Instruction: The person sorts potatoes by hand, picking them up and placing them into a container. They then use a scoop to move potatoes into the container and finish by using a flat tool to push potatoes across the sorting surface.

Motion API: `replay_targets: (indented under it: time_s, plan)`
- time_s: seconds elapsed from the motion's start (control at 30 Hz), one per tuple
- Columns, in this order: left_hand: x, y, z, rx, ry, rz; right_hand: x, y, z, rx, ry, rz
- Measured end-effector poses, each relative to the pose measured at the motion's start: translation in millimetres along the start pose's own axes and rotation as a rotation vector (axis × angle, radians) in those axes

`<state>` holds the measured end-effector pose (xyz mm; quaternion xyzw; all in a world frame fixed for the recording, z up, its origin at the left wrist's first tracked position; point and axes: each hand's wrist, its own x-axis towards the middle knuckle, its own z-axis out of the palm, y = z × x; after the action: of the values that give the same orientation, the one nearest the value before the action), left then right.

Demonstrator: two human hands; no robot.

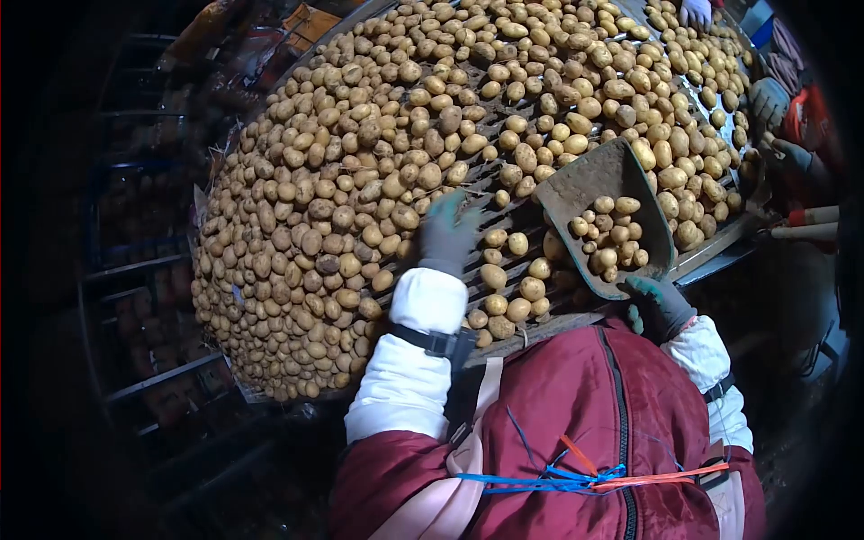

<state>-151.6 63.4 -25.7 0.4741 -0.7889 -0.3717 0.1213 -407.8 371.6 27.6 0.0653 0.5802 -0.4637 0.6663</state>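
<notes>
Red jacket (576,423) fills the bottom of the frame, with blue and orange strings (585,475) knotted across its front and white sleeves running up from it. At far left I see only dark metal racks (135,261), dim and hard to read.

Moving right, a heap of potatoes (360,171) covers the slatted counter (513,216) from lower left to the top edge, thinning toward the centre where the bare slats show. My left hand (447,232), gloved in grey, lies spread flat on those slats among a few loose potatoes, pinching nothing.

Right of it, the scoop (610,216) rests tilted on the counter with a small load of potatoes inside. My right hand (660,306), in a dark green glove, is at the scoop's lower end with its grip wrapped around the handle.

Along the upper right edge other people's gloved hands (767,101) work the same pile.

I judge the step to be raking potatoes into the scoop; the next move calls for the left hand to sweep the loose ones rightward while the right holds the scoop steady.
</notes>
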Motion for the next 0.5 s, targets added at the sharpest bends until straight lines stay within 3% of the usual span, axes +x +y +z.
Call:
replay_targets:
  time_s: [0.07, 0.13, 0.2, 0.27, 0.33, 0.4, 0.5]
  plan:
    - [-5, -20, -17, 0.348, 0.128, 0.029, 2, 5, -4, 0.009, 0.001, 0.031]
    - [-12, -40, 11, 0.598, 0.197, 0.164, 1, 3, -5, 0.003, 0.004, 0.055]
    - [-43, -7, 26, 0.572, 0.076, 0.051, -5, -5, -3, -0.030, -0.004, 0.121]
    - [-46, -4, 25, 0.560, 0.017, 0.128, -2, -5, -5, -0.026, 0.003, 0.138]
    - [-53, 3, 19, 0.309, 0.089, 0.017, 2, 2, -11, -0.030, -0.015, 0.118]
    - [-26, -10, 10, 0.331, 0.260, 0.138, 9, 9, -15, -0.035, -0.018, 0.111]
    - [10, -6, 1, 0.431, 0.243, 0.022, 9, 6, -14, -0.030, -0.033, 0.078]
